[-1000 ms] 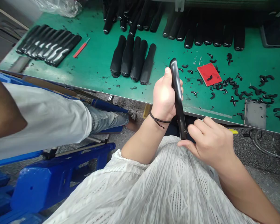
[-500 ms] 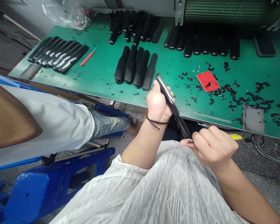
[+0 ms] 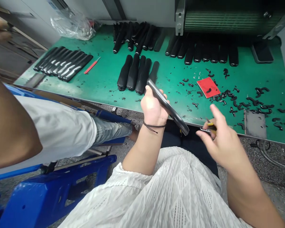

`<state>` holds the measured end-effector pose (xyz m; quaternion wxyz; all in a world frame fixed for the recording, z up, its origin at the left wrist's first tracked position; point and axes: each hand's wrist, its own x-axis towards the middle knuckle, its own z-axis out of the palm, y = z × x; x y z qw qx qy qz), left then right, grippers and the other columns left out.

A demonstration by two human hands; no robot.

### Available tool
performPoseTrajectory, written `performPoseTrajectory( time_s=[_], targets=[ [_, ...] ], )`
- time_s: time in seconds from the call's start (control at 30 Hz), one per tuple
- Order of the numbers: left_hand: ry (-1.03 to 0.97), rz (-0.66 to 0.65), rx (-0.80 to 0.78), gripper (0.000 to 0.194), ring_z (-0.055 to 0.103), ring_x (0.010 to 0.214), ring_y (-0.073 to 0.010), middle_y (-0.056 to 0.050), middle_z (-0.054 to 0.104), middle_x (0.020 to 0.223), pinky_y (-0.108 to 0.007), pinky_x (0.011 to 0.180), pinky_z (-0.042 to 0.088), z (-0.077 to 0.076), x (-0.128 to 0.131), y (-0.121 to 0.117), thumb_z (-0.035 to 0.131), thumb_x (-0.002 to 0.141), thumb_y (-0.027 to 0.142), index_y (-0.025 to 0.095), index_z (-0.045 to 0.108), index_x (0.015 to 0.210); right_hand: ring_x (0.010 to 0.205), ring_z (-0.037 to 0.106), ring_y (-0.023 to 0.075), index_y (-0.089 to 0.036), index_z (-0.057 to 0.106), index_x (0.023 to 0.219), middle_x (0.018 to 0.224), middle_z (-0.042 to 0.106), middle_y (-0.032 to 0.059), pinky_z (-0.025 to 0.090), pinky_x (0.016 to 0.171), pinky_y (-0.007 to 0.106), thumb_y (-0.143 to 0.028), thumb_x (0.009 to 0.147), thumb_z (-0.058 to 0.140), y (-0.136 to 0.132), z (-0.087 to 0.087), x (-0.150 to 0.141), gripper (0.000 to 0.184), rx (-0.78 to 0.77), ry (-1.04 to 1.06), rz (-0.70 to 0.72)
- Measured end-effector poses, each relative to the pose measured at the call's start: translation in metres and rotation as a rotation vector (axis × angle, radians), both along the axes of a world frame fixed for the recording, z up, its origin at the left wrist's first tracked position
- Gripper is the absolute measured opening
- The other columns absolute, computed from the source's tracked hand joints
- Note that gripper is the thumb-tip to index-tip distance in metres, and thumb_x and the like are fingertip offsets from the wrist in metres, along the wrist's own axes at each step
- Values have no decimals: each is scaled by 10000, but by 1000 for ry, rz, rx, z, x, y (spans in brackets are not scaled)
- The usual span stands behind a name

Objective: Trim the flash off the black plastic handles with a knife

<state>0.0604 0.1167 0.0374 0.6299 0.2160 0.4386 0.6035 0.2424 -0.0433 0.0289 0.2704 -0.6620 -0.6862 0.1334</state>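
Observation:
My left hand (image 3: 154, 106) is closed around a long, glossy black handle-shaped piece (image 3: 174, 115), held aslant over the table's front edge. Its lower end points toward my lap, free of my other hand. Off to the right, my right hand (image 3: 224, 139) has its fingers curled round a small yellow-handled knife (image 3: 212, 126), mostly hidden by the palm; the forefinger is raised. Beyond my left hand, several matte black handle pieces (image 3: 133, 74) lie side by side. Small curved black offcuts (image 3: 228, 94) are strewn to the right, some around a red square pad (image 3: 208, 87).
The green table (image 3: 104, 85) also carries a row of black pieces (image 3: 205, 52), a heap (image 3: 130, 34), a left-hand group (image 3: 64, 63), a red-handled craft knife (image 3: 92, 66), a grey block (image 3: 255, 123) and a phone (image 3: 262, 52). A co-worker's arm (image 3: 13, 123) is at left, above a blue stool (image 3: 30, 196).
My right hand has come away from the lower end of the black piece, moving up and right, its fist loosening. The left hand has shifted slightly left with the piece.

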Motion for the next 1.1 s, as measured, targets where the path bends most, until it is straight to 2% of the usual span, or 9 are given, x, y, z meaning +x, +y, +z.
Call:
performPoseTrajectory(
  time_s=[0.1, 0.2, 0.33, 0.4, 0.5, 0.73, 0.8, 0.93, 1.1],
  targets=[
    [31, -25, 50, 559, 466, 477, -103, 30, 475, 605, -247, 468, 393, -11, 7, -3, 456, 975, 731, 224, 435, 743, 634, 576, 109, -240, 614, 1332, 908, 702, 8, 498, 573, 244, -346, 894, 758, -7, 2, -30, 473, 38, 397, 101],
    [203, 18, 167, 511, 614, 661, -144, -30, 595, 778, -281, 615, 505, -18, 11, -11, 430, 995, 705, 219, 526, 869, 605, 572, 92, -229, 680, 986, 790, 686, -32, 474, 557, 223, -271, 891, 749, -8, 5, -46, 125, 245, 473, -13],
    [777, 260, 671, 435, 609, 1254, -270, -127, 649, 1187, -429, 1037, 477, -5, 5, -33, 583, 966, 612, 246, 598, 1200, 532, 502, 80, -227, 654, 873, 685, 620, -56, 427, 504, 224, -264, 888, 739, -10, 19, -44, 93, 334, 486, -99],
    [999, 128, 979, 434, 607, 1252, -307, -132, 673, 1176, -489, 1088, 418, 7, 0, -48, 550, 978, 602, 245, 627, 1213, 520, 481, 73, -223, 648, 864, 662, 589, -62, 409, 491, 218, -263, 895, 728, -13, 26, -41, 95, 314, 457, -61],
    [1110, -248, 1279, 329, 633, 734, -209, -44, 647, 738, -421, 861, 464, 20, -3, -64, 457, 1030, 454, 232, 621, 850, 552, 488, 78, -220, 639, 920, 700, 585, -53, 419, 507, 220, -284, 904, 732, -20, 30, -37, 114, 263, 480, 20],
    [1066, -278, 1292, 370, 403, 515, -154, 3, 453, 546, -368, 619, 287, 15, -5, -59, 399, 1029, 325, 226, 435, 673, 801, 577, 148, -193, 616, 1163, 894, 628, 34, 471, 718, 296, -129, 1000, 518, -22, 34, -9, 201, 300, 186, 226],
    [1077, -295, 1291, 381, 388, 507, -154, 4, 442, 543, -368, 621, 284, 15, -5, -60, 388, 1030, 335, 227, 428, 667, 750, 552, 150, -171, 613, 1158, 867, 620, 35, 439, 678, 297, -241, 1031, 526, -18, 41, -6, 170, 300, 82, 274],
    [1046, -285, 1350, 337, 356, 507, -150, 11, 437, 543, -365, 612, 263, 19, -4, -61, 430, 1010, 311, 227, 435, 684, 684, 507, 158, -151, 631, 1025, 781, 565, 21, 384, 627, 308, -716, 993, 444, -11, 53, -11, 596, 246, -21, 292],
    [1082, -301, 1354, 306, 336, 519, -147, 16, 426, 554, -364, 614, 253, 19, -5, -61, 473, 981, 271, 224, 422, 683, 620, 362, 134, -196, 535, 742, 675, 461, -5, 260, 578, 309, -687, 1019, 406, -8, 54, -18, 578, 283, -179, 235]
  ],
)
